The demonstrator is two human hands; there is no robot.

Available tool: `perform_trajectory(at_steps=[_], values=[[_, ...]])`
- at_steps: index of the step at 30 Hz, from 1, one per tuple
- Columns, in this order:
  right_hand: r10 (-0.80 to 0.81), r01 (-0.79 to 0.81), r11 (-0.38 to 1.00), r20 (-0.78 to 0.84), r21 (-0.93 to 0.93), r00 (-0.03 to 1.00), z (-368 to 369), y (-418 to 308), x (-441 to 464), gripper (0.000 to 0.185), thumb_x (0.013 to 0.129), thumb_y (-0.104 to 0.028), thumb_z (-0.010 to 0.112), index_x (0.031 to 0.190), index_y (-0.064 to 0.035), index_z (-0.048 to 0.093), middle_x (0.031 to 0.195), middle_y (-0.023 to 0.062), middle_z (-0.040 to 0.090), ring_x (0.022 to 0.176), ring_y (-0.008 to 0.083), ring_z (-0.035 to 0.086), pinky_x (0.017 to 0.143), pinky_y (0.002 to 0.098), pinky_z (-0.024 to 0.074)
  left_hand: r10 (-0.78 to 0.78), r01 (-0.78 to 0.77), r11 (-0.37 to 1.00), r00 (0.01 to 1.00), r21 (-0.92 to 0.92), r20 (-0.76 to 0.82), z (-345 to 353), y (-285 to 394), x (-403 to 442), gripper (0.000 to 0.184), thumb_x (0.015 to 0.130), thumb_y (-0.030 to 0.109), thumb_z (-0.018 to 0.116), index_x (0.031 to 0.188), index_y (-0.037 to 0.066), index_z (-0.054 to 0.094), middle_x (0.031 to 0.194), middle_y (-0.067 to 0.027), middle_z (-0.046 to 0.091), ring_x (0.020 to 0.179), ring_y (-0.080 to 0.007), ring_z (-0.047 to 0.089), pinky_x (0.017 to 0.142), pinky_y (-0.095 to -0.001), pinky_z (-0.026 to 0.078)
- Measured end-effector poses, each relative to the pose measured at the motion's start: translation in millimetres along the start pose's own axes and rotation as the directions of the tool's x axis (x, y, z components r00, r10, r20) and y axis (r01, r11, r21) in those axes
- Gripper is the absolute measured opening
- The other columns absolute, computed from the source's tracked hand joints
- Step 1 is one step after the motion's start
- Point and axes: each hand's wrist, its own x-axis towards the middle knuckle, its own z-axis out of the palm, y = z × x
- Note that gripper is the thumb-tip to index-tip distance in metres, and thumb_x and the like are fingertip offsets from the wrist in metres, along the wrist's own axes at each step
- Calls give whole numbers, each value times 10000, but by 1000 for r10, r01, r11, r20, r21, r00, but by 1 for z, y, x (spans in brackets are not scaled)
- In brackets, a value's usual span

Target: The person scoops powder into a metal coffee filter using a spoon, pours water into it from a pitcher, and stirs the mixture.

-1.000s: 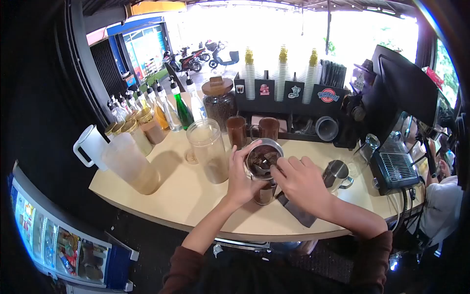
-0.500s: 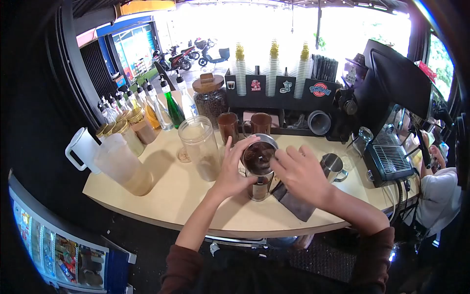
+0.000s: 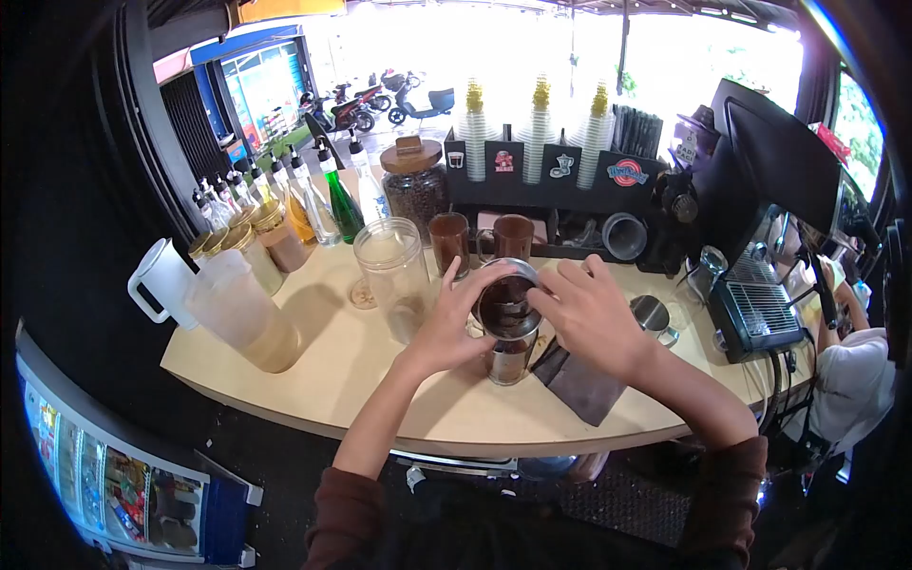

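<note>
My left hand [image 3: 454,323] is wrapped round the side of a metal cup [image 3: 520,266], its mouth tilted toward me. Dark brown liquid or residue coats the inside. The bent fingers of my right hand [image 3: 594,313] pinch at the cup's right rim; what they hold, perhaps a thin utensil dipping inside, is hidden. Directly below the cup stands a drinking glass [image 3: 510,364], partly covered by it. To its right a dark grey cloth [image 3: 581,385] lies on the counter. Left of my left hand is a tall clear jar [image 3: 389,275] with powder at its bottom.
Two glass mugs of brown drink [image 3: 513,237] stand behind the cup. A plastic pitcher [image 3: 237,309], pump bottles [image 3: 342,204] and a bean jar [image 3: 415,195] are leftward. A metal milk jug [image 3: 650,313] and espresso machine [image 3: 760,304], with a person [image 3: 850,380] beyond, are rightward.
The cup's mouth has tipped further toward me, and less liquid shows inside. My right hand has shifted slightly up along the rim. The view has moved a little.
</note>
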Motion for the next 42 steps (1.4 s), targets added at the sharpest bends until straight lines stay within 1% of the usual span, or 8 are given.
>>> perform_trajectory(at_steps=[3, 7, 17, 21, 25, 28, 38, 42], values=[[-55, 54, 996, 20, 70, 998, 3, 0, 3, 114, 745, -127, 601, 856, -99, 599, 915, 28, 543, 919, 172, 524, 772, 351, 379, -10, 10, 1000, 999, -15, 36, 0, -2, 0, 868, 616, 99, 728, 1396, 193, 361, 1413, -45, 439, 1319, -257, 414, 1166, -548, 45], [-125, 125, 992, 5, -27, 992, -7, 8, 8, 64, 754, -147, 598, 799, -106, 620, 915, 11, 553, 923, 154, 519, 802, 340, 376, -25, 26, 999, 999, -47, 20, -3, -1, 4, 826, 600, 104, 748, 1356, 168, 422, 1381, -21, 485, 1308, -239, 440, 1164, -554, 80], [-327, 324, 939, -7, -117, 945, -8, 10, 9, 67, 736, -173, 596, 746, -118, 631, 898, 4, 556, 943, 143, 521, 863, 339, 382, -14, 37, 988, 988, -150, 151, -14, -3, 16, 841, 582, 123, 760, 1348, 113, 413, 1299, -90, 524, 1248, -262, 479, 1164, -493, 140], [-286, 275, 947, -45, -168, 957, -13, 18, 12, 73, 737, -178, 592, 729, -118, 634, 873, 10, 557, 952, 145, 524, 884, 347, 388, 2, 11, 995, 991, -95, 137, -16, 4, 15, 832, 579, 134, 780, 1331, 107, 426, 1247, -96, 562, 1206, -274, 511, 1154, -476, 164], [-363, 358, 928, -29, -107, 931, -11, 16, 13, 79, 738, -174, 588, 732, -117, 643, 867, 19, 558, 951, 154, 527, 891, 356, 391, 24, -11, 996, 988, -90, 151, -17, 5, 16, 823, 590, 133, 774, 1333, 111, 421, 1210, -99, 591, 1188, -286, 527, 1152, -476, 164], [-287, 276, 949, -57, -151, 956, -12, 19, 14, 73, 733, -168, 588, 733, -119, 641, 867, 17, 555, 951, 155, 530, 889, 351, 390, 5, 8, 995, 992, -96, 130, -15, 4, 14, 818, 600, 127, 765, 1338, 120, 411, 1196, -100, 604, 1182, -290, 533, 1154, -477, 157], [-396, 390, 915, -41, -105, 917, -6, 16, 11, 74, 715, -179, 594, 744, -123, 632, 868, 4, 541, 957, 150, 529, 930, 360, 386, -22, 37, 995, 987, -90, 161, -14, 5, 16, 805, 617, 124, 751, 1338, 152, 394, 1156, -95, 627, 1171, -281, 553, 1153, -530, 127], [-427, 407, 885, -47, -224, 903, -9, 22, 13, 86, 720, -189, 586, 749, -122, 631, 857, 2, 532, 962, 154, 526, 934, 366, 387, -8, 20, 996, 991, -92, 133, -13, 4, 14, 801, 617, 128, 751, 1334, 152, 396, 1152, -98, 627, 1168, -286, 554, 1156, -501, 135]])
